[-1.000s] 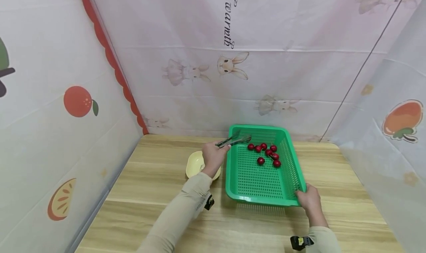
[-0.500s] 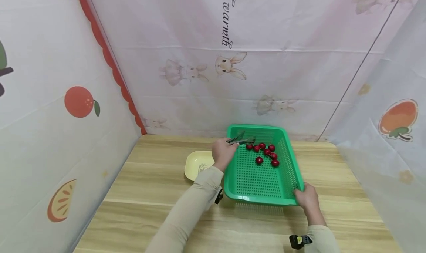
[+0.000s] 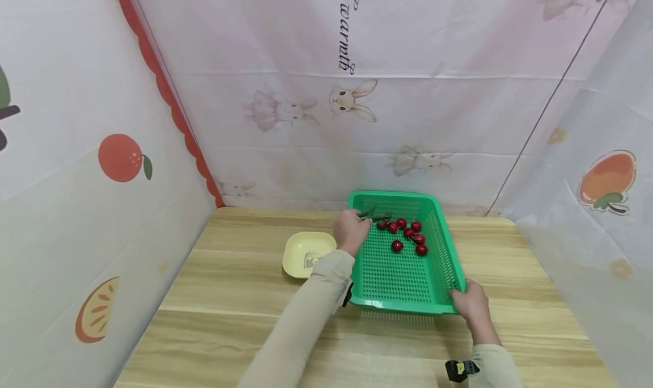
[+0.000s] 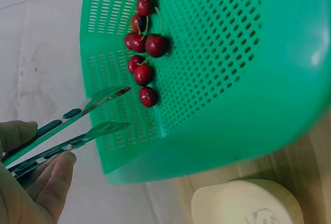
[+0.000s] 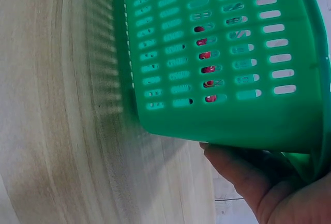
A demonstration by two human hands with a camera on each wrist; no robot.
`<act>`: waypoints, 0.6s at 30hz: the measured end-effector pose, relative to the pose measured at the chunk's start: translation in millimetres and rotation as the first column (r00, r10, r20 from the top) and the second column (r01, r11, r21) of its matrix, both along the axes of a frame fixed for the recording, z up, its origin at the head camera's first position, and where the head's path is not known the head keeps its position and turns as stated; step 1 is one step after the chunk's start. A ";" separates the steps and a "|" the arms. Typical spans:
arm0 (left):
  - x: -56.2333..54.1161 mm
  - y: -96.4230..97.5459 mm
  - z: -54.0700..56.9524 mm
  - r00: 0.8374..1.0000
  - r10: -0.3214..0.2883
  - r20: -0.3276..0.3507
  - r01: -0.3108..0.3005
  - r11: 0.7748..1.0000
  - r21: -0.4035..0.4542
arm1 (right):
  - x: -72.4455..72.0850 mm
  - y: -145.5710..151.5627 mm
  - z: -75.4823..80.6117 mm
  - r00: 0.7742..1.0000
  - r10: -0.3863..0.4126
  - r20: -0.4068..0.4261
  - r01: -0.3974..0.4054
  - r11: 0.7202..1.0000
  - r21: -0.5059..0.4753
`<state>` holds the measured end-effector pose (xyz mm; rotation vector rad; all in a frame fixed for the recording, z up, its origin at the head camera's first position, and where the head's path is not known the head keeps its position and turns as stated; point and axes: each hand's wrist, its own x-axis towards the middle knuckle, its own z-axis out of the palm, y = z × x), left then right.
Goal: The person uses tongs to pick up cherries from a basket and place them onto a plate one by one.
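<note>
My left hand [image 3: 352,231] holds a pair of tongs [image 4: 72,131] between thumb and fingers. The tongs' tips are parted and reach over the back left of a green perforated basket [image 3: 403,307]. Several dark red cherries [image 3: 409,232], some with stems, lie in the basket's far part; one cherry [image 4: 148,96] is nearest the tips, with nothing between them. At the basket's front right corner, my right hand [image 3: 473,304] grips the rim. In the right wrist view, cherries [image 5: 205,55] show red through the slots of the basket wall.
A shallow yellow dish [image 3: 296,257] with a panda print stands left of the basket, close to my left forearm. The wooden table [image 3: 219,320] meets printed cloth walls [image 3: 306,167] at the back and on both sides.
My left hand has moved right with the tongs, from over the yellow dish to the basket's left rim, bringing the tips nearer the cherries. My right hand keeps its grip on the basket.
</note>
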<state>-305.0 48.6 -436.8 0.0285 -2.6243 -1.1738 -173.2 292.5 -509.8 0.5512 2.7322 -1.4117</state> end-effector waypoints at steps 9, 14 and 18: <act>-8.5 9.0 -8.8 1.000 0.012 -0.002 -0.012 0.994 -0.106 | -1.6 1.7 0.6 1.000 0.004 0.001 -0.004 1.000 0.001; -10.2 13.8 -11.1 1.000 0.027 0.012 -0.025 0.994 -0.108 | -1.9 1.8 1.0 1.000 0.001 0.003 -0.001 1.000 0.007; -10.4 15.4 -11.6 0.999 0.040 0.023 -0.037 0.991 -0.126 | -2.0 1.5 0.3 1.000 0.000 0.008 0.000 1.000 0.010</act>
